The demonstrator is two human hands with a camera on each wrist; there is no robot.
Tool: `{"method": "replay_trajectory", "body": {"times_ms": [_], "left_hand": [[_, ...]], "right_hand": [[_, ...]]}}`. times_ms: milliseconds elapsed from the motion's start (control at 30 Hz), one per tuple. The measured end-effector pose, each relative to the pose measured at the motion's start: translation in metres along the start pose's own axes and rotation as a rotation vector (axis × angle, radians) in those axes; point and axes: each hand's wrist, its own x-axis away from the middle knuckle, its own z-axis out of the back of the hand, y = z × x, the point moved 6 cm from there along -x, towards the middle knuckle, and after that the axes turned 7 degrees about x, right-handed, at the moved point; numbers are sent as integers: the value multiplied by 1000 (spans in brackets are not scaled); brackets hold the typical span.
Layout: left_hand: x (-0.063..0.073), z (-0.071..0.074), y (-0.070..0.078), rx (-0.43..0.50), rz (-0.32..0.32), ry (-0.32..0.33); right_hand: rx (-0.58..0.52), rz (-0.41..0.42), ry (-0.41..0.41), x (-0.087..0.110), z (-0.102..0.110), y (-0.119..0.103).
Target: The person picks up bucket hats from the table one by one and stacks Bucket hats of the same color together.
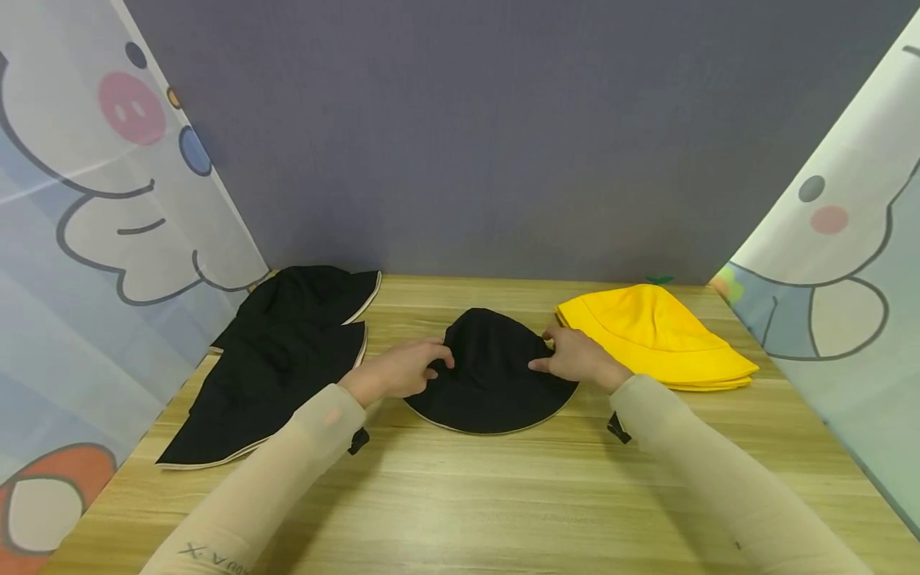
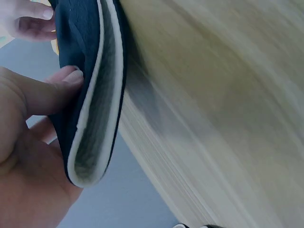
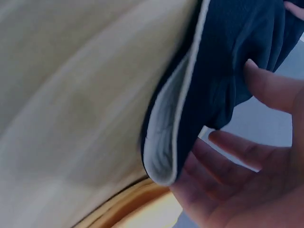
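A black bucket hat with a pale-edged brim lies folded flat at the middle of the table, crown toward the back. My left hand grips its left side; in the left wrist view the thumb lies on the near face and fingers go behind the cloth. On the other side, my right hand holds the hat between thumb and fingers. The right wrist view shows that thumb against the dark fabric and the fingers partly hidden behind it. The brim's light lining shows between the two layers.
Two black hats lie overlapping at the left. At the right is a stack of yellow hats, with a small green leaf shape behind it. A grey panel stands along the table's back; cartoon-printed sheets flank both sides.
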Motion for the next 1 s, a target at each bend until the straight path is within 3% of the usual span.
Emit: {"method": "replay_trajectory", "body": {"times_ms": [167, 400, 667, 1000], "left_hand": [[-1, -3, -1, -6, 47, 12], [0, -4, -1, 4, 112, 36], [5, -8, 7, -62, 155, 27], [9, -23, 25, -217, 152, -7]], "right_hand": [[2, -47, 27, 3, -3, 1], [13, -19, 58, 15, -7, 1], [2, 47, 102, 30, -10, -2], [-7, 39, 82, 48, -16, 7]]}}
